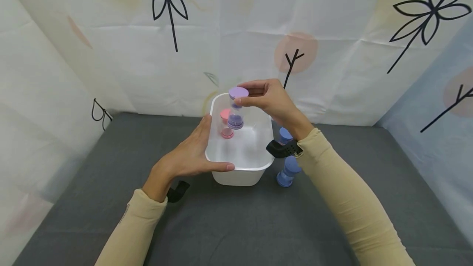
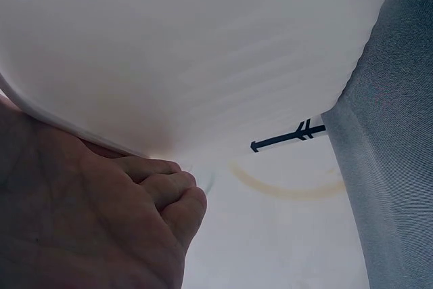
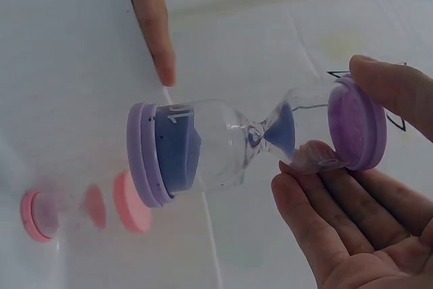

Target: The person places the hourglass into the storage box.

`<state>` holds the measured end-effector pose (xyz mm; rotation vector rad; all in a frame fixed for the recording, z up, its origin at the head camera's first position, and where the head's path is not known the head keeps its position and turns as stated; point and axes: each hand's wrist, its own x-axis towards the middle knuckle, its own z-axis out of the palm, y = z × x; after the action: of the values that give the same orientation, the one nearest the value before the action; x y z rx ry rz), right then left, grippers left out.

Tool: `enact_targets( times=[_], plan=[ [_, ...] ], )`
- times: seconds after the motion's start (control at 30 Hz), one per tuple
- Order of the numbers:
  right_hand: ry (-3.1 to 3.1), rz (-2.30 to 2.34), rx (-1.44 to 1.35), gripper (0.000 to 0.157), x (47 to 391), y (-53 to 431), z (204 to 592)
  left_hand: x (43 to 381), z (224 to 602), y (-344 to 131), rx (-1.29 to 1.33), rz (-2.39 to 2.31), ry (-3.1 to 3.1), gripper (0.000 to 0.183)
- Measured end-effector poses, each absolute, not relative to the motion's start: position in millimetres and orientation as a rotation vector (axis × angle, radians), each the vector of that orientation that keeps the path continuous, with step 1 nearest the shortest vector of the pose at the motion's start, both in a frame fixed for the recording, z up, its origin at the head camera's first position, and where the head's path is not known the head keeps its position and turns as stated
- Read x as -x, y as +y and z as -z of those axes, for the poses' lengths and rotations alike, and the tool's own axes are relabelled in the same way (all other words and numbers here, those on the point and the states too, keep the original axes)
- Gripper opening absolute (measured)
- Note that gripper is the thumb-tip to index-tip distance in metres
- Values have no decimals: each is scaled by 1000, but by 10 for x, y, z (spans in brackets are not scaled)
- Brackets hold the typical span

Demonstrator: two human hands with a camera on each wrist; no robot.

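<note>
My right hand point(image 1: 271, 99) pinches a purple-capped hourglass point(image 1: 235, 116) near its top cap and holds it upright over a white plastic bin point(image 1: 242, 177). Dark purple sand lies in its lower bulb, with a little in the neck, as the right wrist view shows. A pink-capped hourglass point(image 1: 226, 129) stands inside the bin, on the left. My left hand point(image 1: 188, 155) rests against the bin's near left corner, its fingers straight along the left side and the thumb on the front rim. The left wrist view shows its fingertips against the bin wall point(image 2: 203, 52).
Right of the bin, a blue hourglass point(image 1: 288, 171) stands on the grey tabletop point(image 1: 236, 225). Behind it is another blue-capped one point(image 1: 285, 134), partly hidden by my right wrist. White cloth walls point(image 1: 240, 44) with printed leaves enclose the back and sides.
</note>
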<state>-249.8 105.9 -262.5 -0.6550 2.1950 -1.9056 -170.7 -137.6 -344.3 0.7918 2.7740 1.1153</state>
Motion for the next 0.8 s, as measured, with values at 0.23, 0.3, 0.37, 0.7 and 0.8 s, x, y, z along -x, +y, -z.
enact_targets(
  times=[0.23, 0.3, 0.37, 0.7, 0.8],
  plan=[
    [2263, 1832, 526, 40, 2633, 803, 2778, 1710, 3435, -1381, -730, -1076, 2772, 140],
    [2275, 1806, 489, 41, 2660, 745, 2814, 1707, 3432, -1382, -723, -1068, 2773, 140],
    [2293, 1775, 454, 42, 2678, 704, 2855, 1706, 3431, -1375, -711, -1054, 2772, 141],
    [2418, 1624, 422, 40, 2693, 621, 3054, 1704, 3432, -1359, -701, -1007, 2790, 141],
    [2431, 1583, 437, 40, 2698, 615, 3081, 1698, 3423, -1365, -694, -992, 2790, 141]
  ],
)
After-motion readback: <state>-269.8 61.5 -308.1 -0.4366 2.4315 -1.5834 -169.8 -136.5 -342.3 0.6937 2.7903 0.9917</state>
